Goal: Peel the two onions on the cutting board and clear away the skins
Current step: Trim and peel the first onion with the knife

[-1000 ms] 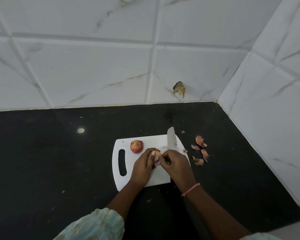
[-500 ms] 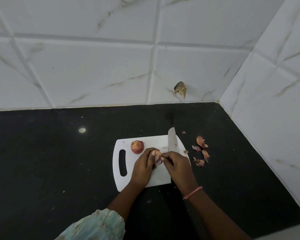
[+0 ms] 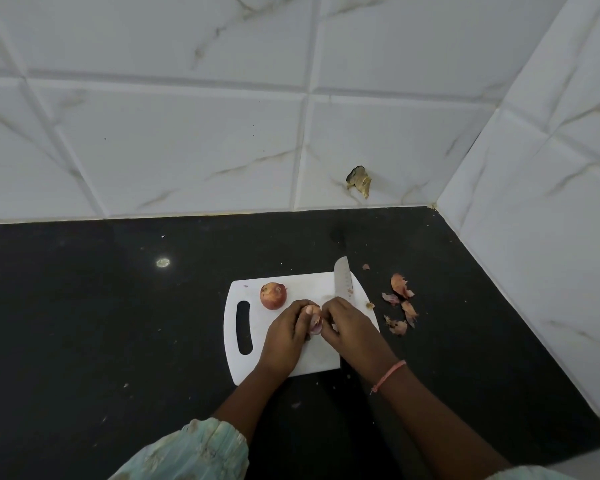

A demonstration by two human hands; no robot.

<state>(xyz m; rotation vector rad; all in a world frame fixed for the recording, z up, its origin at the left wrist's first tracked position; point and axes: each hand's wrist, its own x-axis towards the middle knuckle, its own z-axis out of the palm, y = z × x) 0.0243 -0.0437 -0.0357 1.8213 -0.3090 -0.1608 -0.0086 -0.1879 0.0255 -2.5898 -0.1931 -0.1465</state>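
Currently left hand grips onion over cutting board; right hand pinches skin. Advise: peel in strips. Second onion unpeeled, near board's far edge.

Head-worn camera, looking forward and down

It views the black countertop from above, facing the tiled wall corner, cutting board near centre.
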